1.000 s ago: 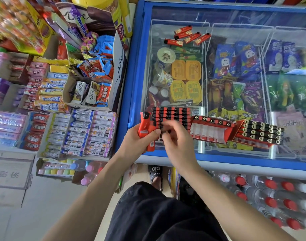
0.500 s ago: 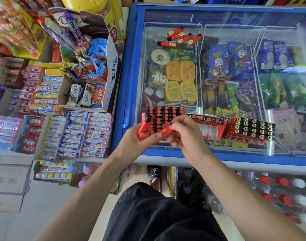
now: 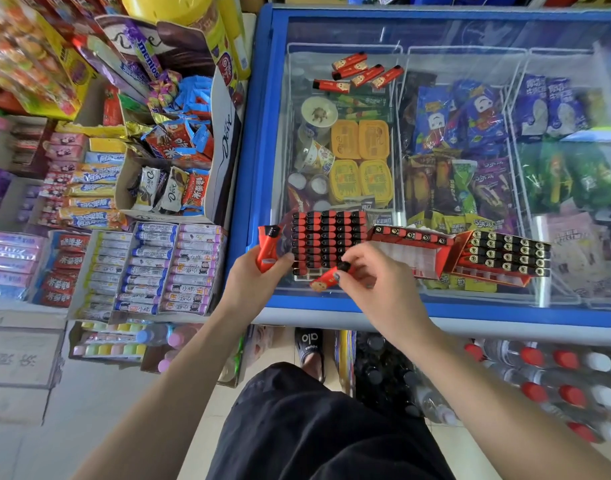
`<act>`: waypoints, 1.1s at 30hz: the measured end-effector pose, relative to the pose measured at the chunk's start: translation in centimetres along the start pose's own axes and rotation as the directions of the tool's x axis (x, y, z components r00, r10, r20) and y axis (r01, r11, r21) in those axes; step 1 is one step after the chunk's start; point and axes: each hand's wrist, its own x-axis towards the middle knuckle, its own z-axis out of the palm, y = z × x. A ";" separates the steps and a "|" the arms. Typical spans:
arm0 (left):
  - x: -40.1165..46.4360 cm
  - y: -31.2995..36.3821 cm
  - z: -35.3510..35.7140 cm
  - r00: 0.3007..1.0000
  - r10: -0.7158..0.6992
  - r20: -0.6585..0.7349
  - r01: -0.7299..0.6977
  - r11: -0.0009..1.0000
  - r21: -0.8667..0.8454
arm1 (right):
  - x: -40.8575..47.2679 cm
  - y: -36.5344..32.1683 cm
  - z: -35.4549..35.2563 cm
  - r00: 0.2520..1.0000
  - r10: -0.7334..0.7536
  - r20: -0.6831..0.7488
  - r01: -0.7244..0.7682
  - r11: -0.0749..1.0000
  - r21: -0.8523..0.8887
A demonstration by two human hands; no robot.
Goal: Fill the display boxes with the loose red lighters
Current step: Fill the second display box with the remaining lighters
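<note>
3 display boxes crowd freezer lid; perhaps 5 loose lighters behind.

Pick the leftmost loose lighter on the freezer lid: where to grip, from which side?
Leftmost loose lighter lies flat on the glass lid, black cap to the left, apart from the others. Come from above and pinch the long red body across its narrow sides: both edges look exposed. Judgement only.
</note>
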 end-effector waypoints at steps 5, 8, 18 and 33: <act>0.6 -1.2 0.3 1.000 -0.003 0.005 0.003 0.997 0.071 | -0.2 2.8 2.6 0.948 -0.314 0.045 0.310 0.888 -0.340; 0.6 -1.4 0.6 1.000 0.011 0.015 -0.012 0.996 0.091 | 0.0 3.6 4.2 0.937 -0.342 0.074 0.341 0.844 -0.413; 1.1 -1.6 0.9 1.000 0.018 0.020 -0.020 0.997 0.080 | 0.3 4.1 5.7 0.917 -0.382 0.119 0.381 0.743 -0.550; -1.1 3.2 0.8 0.938 0.059 0.341 -0.004 0.987 -0.158 | 2.5 -2.2 3.3 0.941 0.335 -0.057 -0.272 0.842 0.466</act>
